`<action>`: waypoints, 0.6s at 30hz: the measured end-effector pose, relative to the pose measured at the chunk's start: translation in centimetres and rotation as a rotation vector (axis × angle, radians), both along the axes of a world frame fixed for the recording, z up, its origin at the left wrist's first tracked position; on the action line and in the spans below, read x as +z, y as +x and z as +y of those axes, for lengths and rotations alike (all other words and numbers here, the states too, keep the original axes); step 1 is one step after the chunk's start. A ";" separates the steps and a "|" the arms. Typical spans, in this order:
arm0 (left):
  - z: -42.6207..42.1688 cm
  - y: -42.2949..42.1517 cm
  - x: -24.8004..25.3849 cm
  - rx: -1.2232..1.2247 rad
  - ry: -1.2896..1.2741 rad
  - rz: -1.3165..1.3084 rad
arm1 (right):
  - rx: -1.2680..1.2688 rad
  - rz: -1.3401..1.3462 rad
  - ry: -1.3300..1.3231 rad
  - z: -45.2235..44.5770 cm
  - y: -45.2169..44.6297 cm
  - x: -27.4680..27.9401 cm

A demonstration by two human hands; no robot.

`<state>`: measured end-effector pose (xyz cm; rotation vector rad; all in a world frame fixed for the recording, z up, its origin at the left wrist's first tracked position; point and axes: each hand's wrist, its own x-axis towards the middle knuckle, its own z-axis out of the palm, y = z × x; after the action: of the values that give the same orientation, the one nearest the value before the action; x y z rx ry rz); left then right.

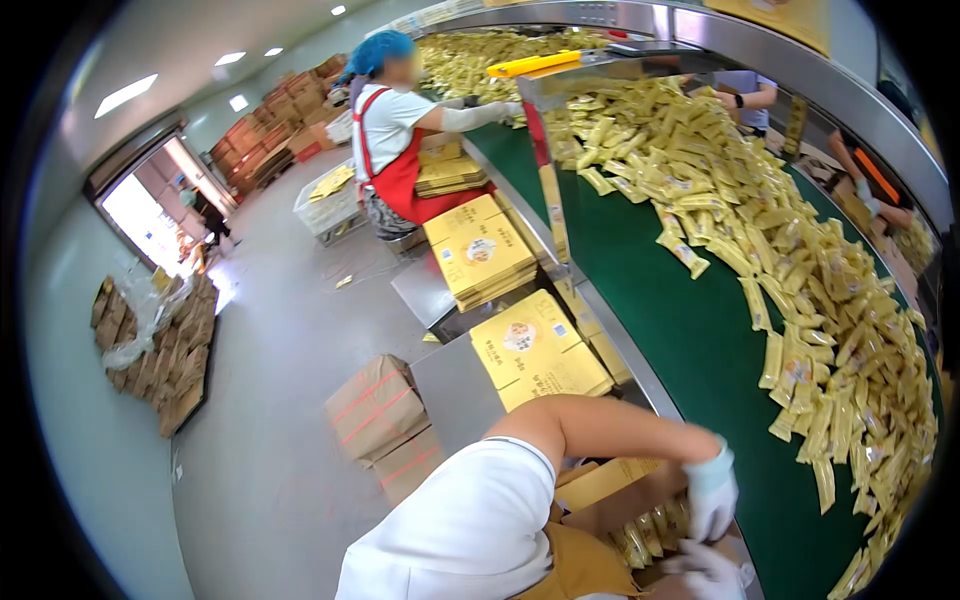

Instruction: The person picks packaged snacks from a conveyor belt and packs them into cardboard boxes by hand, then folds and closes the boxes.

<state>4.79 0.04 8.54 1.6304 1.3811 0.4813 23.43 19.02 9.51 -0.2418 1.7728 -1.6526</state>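
Note:
My left hand (712, 497), in a white glove, hangs over the right side of an open carton (602, 508) in the lower part of the view. Its fingers point down, and their grip is unclear. Close below it is my right hand (708, 572), also gloved in white and smeared by motion. Yellow wrapped packets (645, 535) stand in a row inside the carton, left of both hands. Beside the carton runs a green conveyor belt (650, 290) bearing a long heap of similar loose packets (800, 290).
Stacks of flat yellow cartons (535, 345) sit left of the metal belt edge (640, 375). Brown wrapped bundles (378, 410) lie on the floor. A co-worker in a red apron (400, 180) reaches to the belt; other people's arms show across it.

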 end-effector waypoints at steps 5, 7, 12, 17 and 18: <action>1.7 -10.3 -1.7 0.877 0.270 0.024 | -0.721 0.493 0.578 19.1 -8.9 -10.5; 3.5 -13.2 -3.4 1.043 0.281 0.298 | -0.729 0.678 0.938 21.2 -12.4 -12.0; 8.3 -16.4 -4.5 1.174 -0.018 0.416 | -0.709 0.779 0.901 24.3 -20.1 -17.7; 11.9 -17.5 -7.3 1.068 -0.009 0.706 | -0.713 0.672 1.219 16.9 -22.6 -15.0; 11.9 -17.7 -7.1 1.025 -0.041 0.740 | -0.715 0.636 1.314 14.9 -22.6 -13.7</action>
<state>-12.95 11.94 1.40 0.9605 2.7616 0.4068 0.88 33.97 -4.15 0.5934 3.2744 -0.4075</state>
